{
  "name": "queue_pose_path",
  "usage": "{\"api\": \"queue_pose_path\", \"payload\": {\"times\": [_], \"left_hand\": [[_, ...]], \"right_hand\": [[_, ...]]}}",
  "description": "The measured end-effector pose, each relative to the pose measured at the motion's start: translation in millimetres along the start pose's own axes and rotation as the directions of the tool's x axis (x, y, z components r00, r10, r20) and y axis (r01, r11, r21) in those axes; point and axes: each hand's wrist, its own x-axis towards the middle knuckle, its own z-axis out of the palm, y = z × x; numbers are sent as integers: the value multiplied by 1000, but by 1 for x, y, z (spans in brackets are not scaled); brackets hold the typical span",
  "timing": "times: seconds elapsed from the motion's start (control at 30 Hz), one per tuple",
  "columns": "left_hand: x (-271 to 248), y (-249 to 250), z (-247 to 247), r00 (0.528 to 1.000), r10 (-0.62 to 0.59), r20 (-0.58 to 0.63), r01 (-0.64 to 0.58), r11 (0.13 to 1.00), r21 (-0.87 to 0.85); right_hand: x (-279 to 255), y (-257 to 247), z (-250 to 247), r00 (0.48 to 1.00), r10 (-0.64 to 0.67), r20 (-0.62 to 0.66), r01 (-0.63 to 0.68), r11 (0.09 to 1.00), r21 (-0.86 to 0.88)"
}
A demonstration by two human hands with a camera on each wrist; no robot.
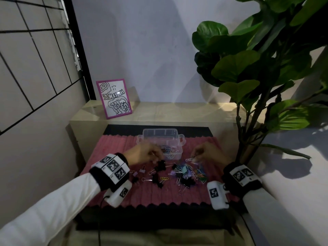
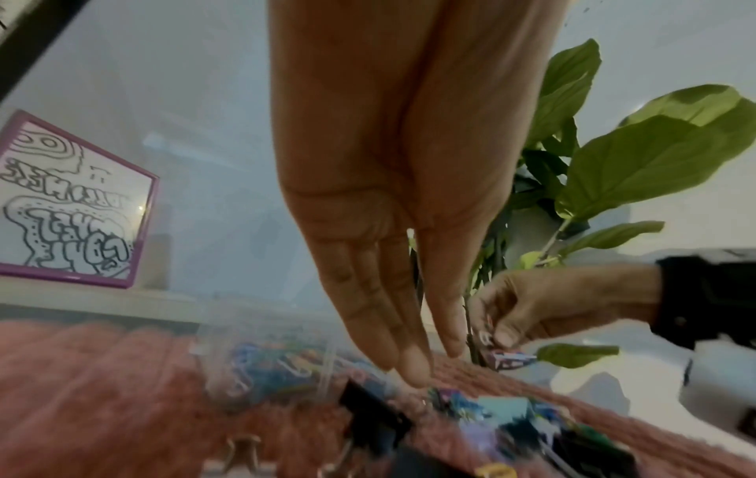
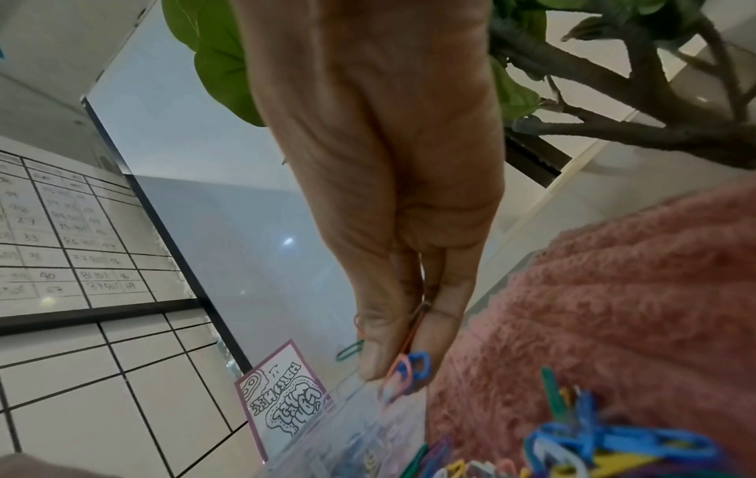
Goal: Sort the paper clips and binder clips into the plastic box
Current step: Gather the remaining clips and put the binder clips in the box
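A clear plastic box (image 1: pixel 179 139) stands at the far side of the pink mat (image 1: pixel 159 194), with coloured paper clips (image 1: pixel 168 150) in its front compartment. A mixed pile of clips (image 1: pixel 188 173) lies on the mat before it. My left hand (image 1: pixel 157 159) hovers with straight fingers (image 2: pixel 413 365) just above a black binder clip (image 2: pixel 376 417) and holds nothing I can see. My right hand (image 1: pixel 194 158) is lifted over the pile's far edge, beside the box. It pinches a few paper clips (image 3: pixel 409 368), blue, pink and green.
Loose black and lilac binder clips (image 1: pixel 142 170) lie left of the pile. A pink-framed drawing (image 1: pixel 114 98) leans on the shelf behind. A big leafy plant (image 1: pixel 248 68) stands close on the right. A gridded board (image 1: pixel 35 59) covers the left wall.
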Motion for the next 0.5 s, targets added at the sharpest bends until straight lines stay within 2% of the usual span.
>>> {"api": "queue_pose_path", "payload": {"times": [0.07, 0.13, 0.27, 0.37, 0.5], "left_hand": [[2, 3, 14, 995, -25, 100, 20, 999, 50], [7, 5, 27, 991, -34, 133, 19, 994, 111], [13, 6, 43, 997, -58, 55, 47, 981, 189], [17, 11, 45, 999, -37, -17, 40, 979, 200], [22, 19, 47, 998, -24, 56, 11, 975, 220]], "right_hand": [[1, -5, 0, 1000, -19, -10, 19, 1000, 1], [2, -9, 3, 1000, -28, -7, 28, 999, -20], [3, -15, 11, 999, -52, 2, 52, 991, -120], [8, -26, 7, 998, -65, -6, 63, 991, -117], [35, -52, 1, 996, -40, -84, 37, 998, -44]]}}
